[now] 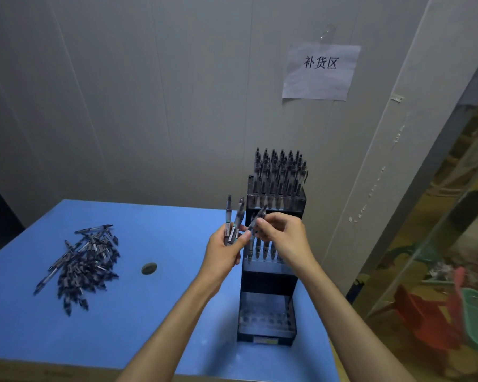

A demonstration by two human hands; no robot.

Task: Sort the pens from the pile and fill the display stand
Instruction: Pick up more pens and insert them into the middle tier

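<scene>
Top tier of display stand (271, 271) full, middle partly; left hand (223, 250) fingers grasp spare pens (233, 223), right hand (283, 234) fingers pinch one pen (255, 220); pile (84, 261) remains.

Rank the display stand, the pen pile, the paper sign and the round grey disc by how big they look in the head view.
1. display stand
2. pen pile and paper sign: look alike, and the sign is farther off, so unranked
3. round grey disc
</scene>
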